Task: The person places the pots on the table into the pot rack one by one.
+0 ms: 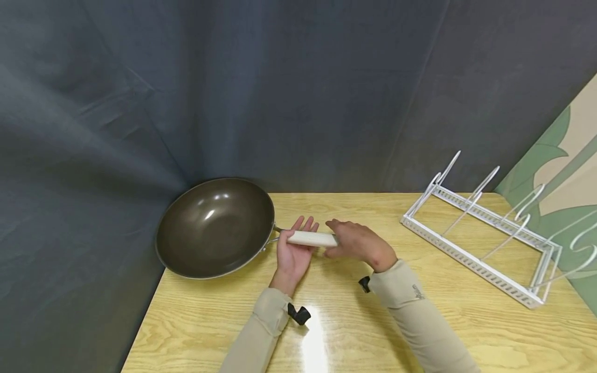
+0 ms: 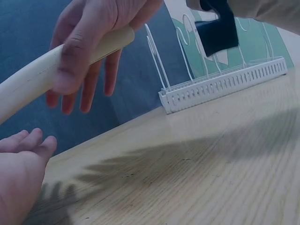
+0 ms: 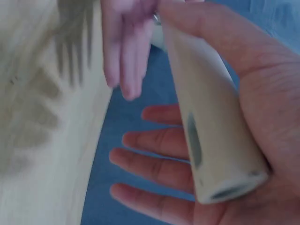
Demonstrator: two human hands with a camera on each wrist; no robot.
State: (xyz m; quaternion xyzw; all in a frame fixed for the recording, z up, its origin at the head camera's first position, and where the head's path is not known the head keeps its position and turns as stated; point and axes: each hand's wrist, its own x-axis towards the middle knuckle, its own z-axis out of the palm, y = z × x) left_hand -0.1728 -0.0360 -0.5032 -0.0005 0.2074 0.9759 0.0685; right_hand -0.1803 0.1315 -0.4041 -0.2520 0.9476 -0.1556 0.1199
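Observation:
A dark brown wok (image 1: 216, 228) with a pale cream handle (image 1: 310, 238) is at the left of the table, its handle pointing right. My left hand (image 1: 295, 259) is palm up under the handle near the pan, fingers straight and thumb beside the handle. Around the far end of the handle is my right hand (image 1: 361, 242). In the right wrist view the handle (image 3: 211, 122) lies along its palm, between the thumb and extended fingers (image 3: 154, 168). The left wrist view shows the right thumb (image 2: 70, 70) across the handle, with the other fingers hanging straight behind it.
A white metal rack (image 1: 475, 254) with upright wire dividers stands on the right of the wooden table (image 1: 364, 321). Dark cloth (image 1: 326, 103) hangs along the back and left. At the far right is a leaf-patterned surface (image 1: 559, 176).

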